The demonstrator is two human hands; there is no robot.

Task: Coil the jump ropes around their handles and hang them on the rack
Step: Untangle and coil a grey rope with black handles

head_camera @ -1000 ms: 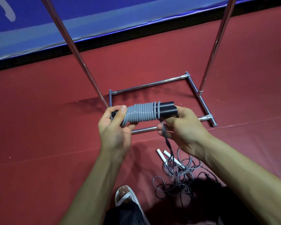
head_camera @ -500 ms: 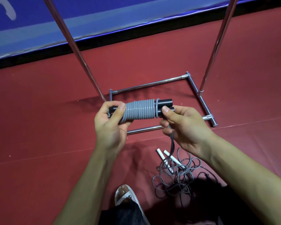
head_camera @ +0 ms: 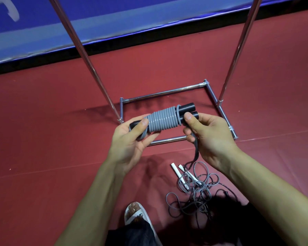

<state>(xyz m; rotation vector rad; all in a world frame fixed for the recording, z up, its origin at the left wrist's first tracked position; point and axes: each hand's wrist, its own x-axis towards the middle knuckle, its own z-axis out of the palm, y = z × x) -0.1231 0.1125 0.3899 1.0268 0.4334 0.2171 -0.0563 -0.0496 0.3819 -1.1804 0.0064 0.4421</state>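
While the red floor point(head_camera: 43, 157) spreads under everything, the chrome rack point(head_camera: 160, 94) stands at twelve o'clock, two poles rising from its rectangular base. Held in front of that base, the coiled jump rope point(head_camera: 162, 120) has its long axis running from eight o'clock up to two, with the black handles point(head_camera: 187, 108) pointing toward two. The left hand point(head_camera: 130, 139) curls round the eight o'clock end, thumb on the grey coils. The right hand point(head_camera: 208, 137) pinches the handles, thumb on top; a loose tail point(head_camera: 196, 150) hangs below it toward six. At five o'clock on the floor lies a tangle of ropes point(head_camera: 196, 190) with two white handles point(head_camera: 175, 170).
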